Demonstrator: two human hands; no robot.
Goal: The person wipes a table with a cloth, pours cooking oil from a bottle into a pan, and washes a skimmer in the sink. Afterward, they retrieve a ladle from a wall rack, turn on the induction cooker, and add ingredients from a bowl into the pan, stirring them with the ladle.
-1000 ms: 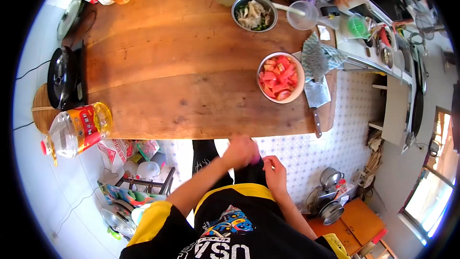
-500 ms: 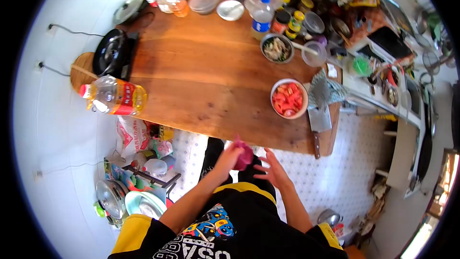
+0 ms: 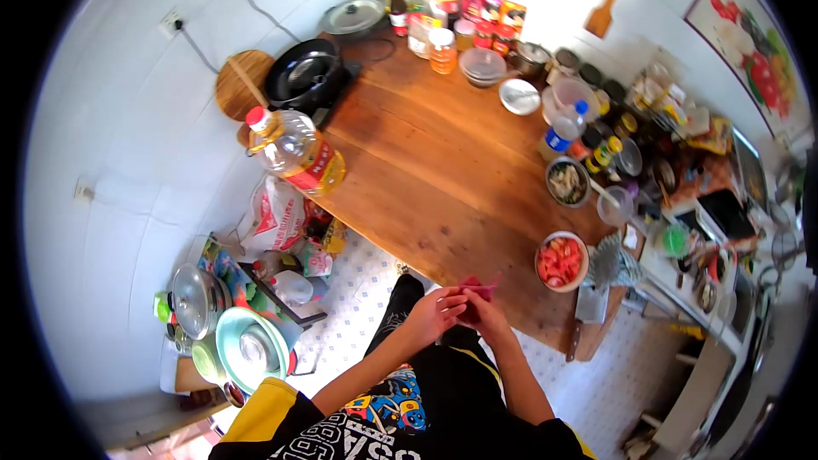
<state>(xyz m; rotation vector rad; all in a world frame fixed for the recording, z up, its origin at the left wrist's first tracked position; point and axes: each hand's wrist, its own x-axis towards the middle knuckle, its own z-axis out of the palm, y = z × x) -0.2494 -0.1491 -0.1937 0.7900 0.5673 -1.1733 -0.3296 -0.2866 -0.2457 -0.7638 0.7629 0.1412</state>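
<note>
Both hands meet over the near edge of the wooden table (image 3: 409,170). Between them is a crumpled dark pink cloth-like piece (image 3: 480,289); its exact kind cannot be made out. My left hand (image 3: 433,315) has its fingertips closed at the left side of the piece. Curled around its lower side is my right hand (image 3: 486,317). To the right on the table stands a bowl of cut red pieces (image 3: 561,262), with a cleaver (image 3: 590,307) beyond it.
A large oil bottle (image 3: 298,153) stands on the table's left edge, near a black pan (image 3: 304,74). A bowl of food (image 3: 567,182), a blue-capped bottle (image 3: 564,129) and jars crowd the right side. Basins (image 3: 251,349) sit low at left.
The view has swung left, so the table appears turned. My right hand, open and apart before, has come up to my left hand and closed on the pink piece.
</note>
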